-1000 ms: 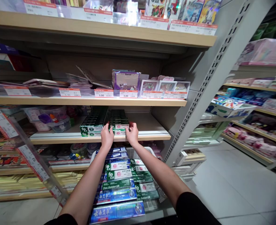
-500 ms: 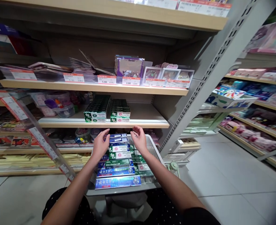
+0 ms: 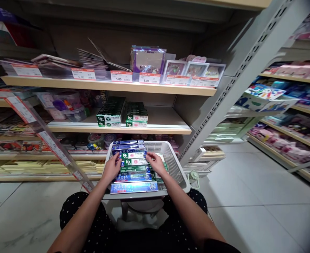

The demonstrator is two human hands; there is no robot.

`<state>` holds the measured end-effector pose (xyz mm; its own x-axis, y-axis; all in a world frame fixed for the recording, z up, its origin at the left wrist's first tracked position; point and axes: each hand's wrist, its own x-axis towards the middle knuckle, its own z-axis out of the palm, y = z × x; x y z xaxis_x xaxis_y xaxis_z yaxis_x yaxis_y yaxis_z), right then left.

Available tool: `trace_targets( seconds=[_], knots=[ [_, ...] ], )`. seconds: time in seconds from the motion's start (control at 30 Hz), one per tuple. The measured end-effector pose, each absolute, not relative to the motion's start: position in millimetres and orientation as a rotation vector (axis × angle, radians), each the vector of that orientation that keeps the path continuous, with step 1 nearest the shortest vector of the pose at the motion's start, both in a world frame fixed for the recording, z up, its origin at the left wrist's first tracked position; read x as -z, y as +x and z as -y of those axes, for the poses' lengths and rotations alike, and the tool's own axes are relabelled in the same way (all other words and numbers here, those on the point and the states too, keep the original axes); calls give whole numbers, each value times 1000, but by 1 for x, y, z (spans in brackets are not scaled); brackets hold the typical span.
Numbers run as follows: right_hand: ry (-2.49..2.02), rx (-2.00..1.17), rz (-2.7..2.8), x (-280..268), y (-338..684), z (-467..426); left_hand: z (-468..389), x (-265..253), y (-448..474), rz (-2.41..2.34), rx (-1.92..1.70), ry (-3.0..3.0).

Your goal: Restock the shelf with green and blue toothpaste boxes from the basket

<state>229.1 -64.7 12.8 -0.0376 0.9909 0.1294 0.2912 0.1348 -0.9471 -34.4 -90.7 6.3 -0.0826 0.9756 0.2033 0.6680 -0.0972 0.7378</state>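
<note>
A grey-white plastic basket (image 3: 177, 165) in front of me holds rows of toothpaste boxes, some green and some blue. My left hand (image 3: 112, 168) has its fingertips bent against the left end of a green toothpaste box (image 3: 133, 155). At the box's right end are the curled fingers of my right hand (image 3: 156, 163). The box still lies among the others. A second green-and-white box (image 3: 136, 162) is just nearer to me, and a blue toothpaste box (image 3: 133, 187) lies at the near edge. More green boxes are partly hidden beneath my right hand.
Ahead, a shelf (image 3: 167, 123) bears two stacks of green toothpaste boxes (image 3: 109, 121). Above it, a shelf edge (image 3: 112, 84) juts out with price tags and packaged goods. A slotted metal upright (image 3: 223, 77) stands at the right. The basket rests on a stool (image 3: 143, 207).
Both hands have come down and back from the basket's far part to the green boxes, and their fingers have closed in. The view has tilted downward.
</note>
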Motion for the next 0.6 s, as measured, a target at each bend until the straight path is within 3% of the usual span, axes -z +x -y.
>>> trace_targets(
  seconds=[0.33,0.6],
  knots=[
    [-1335,-851,1731,-17,226,75,94,-8,-35,-1710,-1011,1941],
    [-1167,-861,1627,-24,225,79,93,-5,-35,-1417,-1269,1420]
  ],
)
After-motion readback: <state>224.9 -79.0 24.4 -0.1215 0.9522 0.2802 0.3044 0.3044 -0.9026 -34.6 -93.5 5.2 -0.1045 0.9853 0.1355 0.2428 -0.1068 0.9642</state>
